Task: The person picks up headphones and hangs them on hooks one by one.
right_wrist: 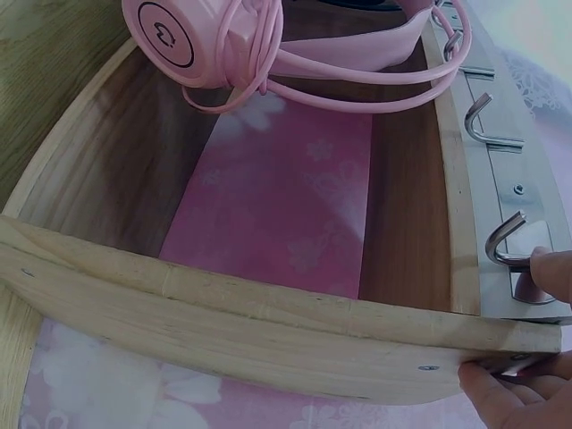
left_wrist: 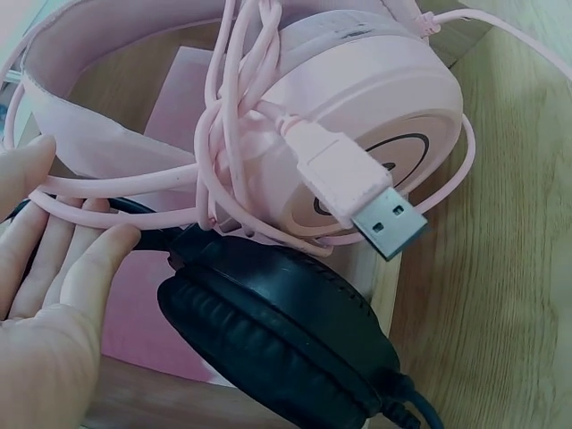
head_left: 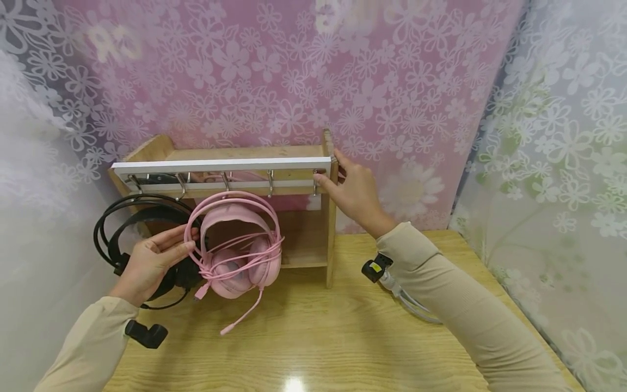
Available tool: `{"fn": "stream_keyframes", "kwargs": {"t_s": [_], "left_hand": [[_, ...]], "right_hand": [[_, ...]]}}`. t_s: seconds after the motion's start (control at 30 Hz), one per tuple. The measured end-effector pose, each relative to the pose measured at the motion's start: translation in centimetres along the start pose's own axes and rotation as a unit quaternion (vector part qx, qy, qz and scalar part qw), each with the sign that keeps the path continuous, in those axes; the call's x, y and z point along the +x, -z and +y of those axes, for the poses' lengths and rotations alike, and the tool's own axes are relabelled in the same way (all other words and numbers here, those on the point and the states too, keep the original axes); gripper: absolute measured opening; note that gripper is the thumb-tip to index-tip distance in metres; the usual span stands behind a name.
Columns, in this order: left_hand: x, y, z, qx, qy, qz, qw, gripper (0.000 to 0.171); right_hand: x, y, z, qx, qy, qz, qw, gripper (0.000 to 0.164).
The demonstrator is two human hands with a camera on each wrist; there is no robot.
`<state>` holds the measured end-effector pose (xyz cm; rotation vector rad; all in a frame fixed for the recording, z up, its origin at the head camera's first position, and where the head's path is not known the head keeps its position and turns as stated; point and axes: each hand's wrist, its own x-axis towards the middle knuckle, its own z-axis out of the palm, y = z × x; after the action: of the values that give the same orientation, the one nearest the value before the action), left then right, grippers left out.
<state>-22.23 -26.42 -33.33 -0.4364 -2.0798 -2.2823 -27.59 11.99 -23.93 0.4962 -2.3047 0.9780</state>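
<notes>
Pink headphones (head_left: 264,267), with their cable wound around the earcups, hang at the middle of the hook rail (head_left: 220,164). My left hand (head_left: 147,267) pinches the left side of their double headband; the left wrist view shows the pink tubes between thumb and fingers. A USB plug (left_wrist: 344,174) dangles by one earcup. Behind my left fingers hang black headphones (head_left: 114,239), partly hidden. My right hand (head_left: 355,193) grips the right end of the wooden shelf (head_left: 331,234), thumb on the rail beside the last hook (right_wrist: 505,241), fingers against the outer side panel.
The shelf stands on a wood-grain table (head_left: 303,326) against a pink flowered wall (head_left: 294,81). Pale flowered panels (head_left: 563,190) rise at both sides. A grey cable (head_left: 416,310) lies on the table under my right forearm. A metal hook (head_left: 270,182) on the rail carries nothing.
</notes>
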Motion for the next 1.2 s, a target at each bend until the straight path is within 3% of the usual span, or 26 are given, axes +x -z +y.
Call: {"fn": "stream_keyframes", "kwargs": {"t_s": [0.37,0.7,0.97,1.1,1.2], "left_hand": [[-0.5,-0.6,0.1,-0.029,-0.009,0.020,0.9993,0.036],[-1.0,-1.5,-0.2,-0.014,-0.025,0.050,0.9983,0.045],[-1.1,-2.8,-0.5,0.021,-0.040,0.130,0.9905,0.049],[-1.1,-3.3,-0.4,0.040,-0.019,0.167,0.9850,0.054],[-1.2,-3.5,-0.3,0.099,0.006,0.197,0.9753,0.054]], "right_hand": [[-0.1,-0.1,0.0,0.001,0.002,0.001,1.000,0.070],[-0.1,-0.1,0.1,0.005,-0.004,-0.005,1.000,0.071],[0.0,0.0,0.0,0.008,-0.009,-0.008,1.000,0.072],[0.0,0.0,0.1,0.010,-0.007,-0.006,1.000,0.072],[0.0,0.0,0.0,0.007,-0.006,-0.007,1.000,0.072]]}}
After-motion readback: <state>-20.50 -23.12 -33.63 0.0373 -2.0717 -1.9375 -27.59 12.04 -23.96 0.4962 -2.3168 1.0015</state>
